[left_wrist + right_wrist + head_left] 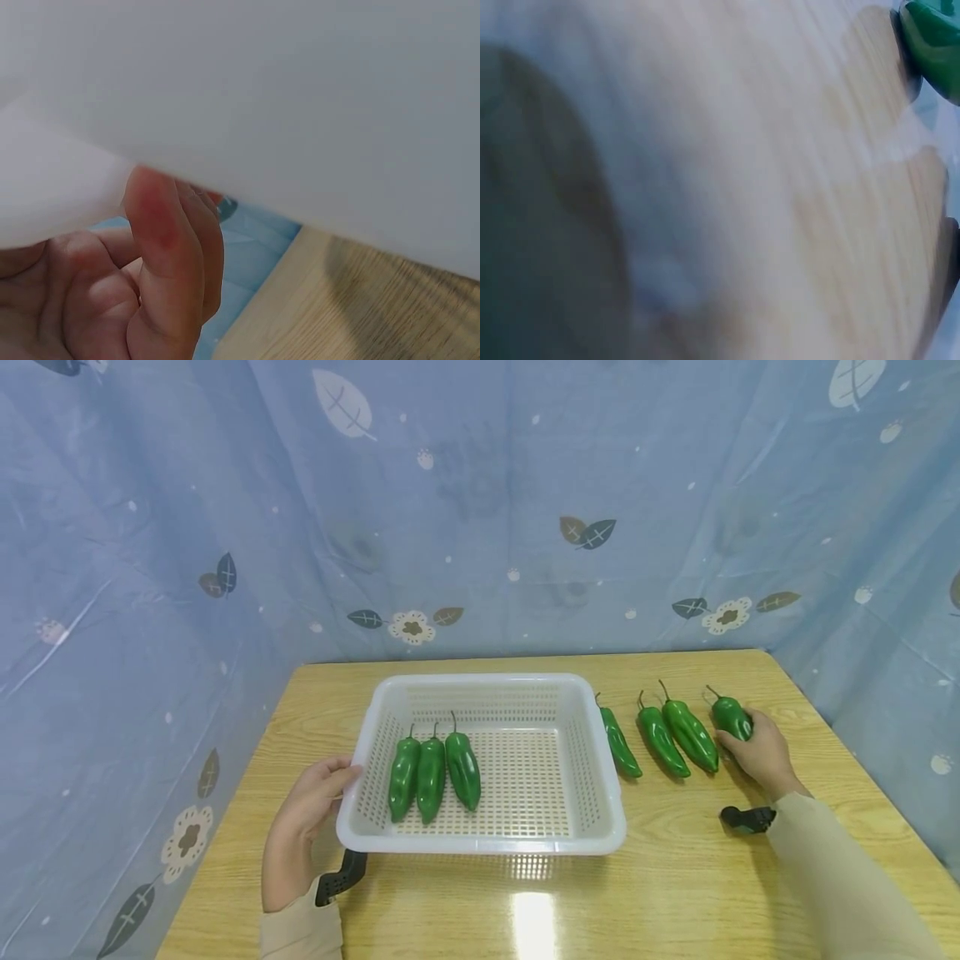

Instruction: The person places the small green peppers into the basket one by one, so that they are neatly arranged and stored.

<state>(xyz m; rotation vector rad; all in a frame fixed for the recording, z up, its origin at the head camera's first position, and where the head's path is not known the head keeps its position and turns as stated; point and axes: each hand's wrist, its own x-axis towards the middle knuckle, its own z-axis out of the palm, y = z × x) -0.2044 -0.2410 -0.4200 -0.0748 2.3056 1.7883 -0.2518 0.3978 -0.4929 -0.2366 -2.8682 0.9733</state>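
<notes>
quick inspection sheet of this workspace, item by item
surface: wooden table, glare near front edge
job's things: white basket holding three green peppers; three loose peppers lie right of it
clutter: nothing seen
grippers: left hand holds the basket's left rim; right hand grips the rightmost pepper
cables: nothing seen
surroundings: blue leaf-print curtain behind and at both sides

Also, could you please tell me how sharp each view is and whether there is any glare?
Head view: sharp, with a bright glare patch on the glossy wooden table in front of the white perforated plastic basket. Left wrist view: the basket wall fills the frame as a soft white blur, while the left hand is fairly clear. Right wrist view: heavily blurred; only a green pepper edge is recognisable.
</notes>
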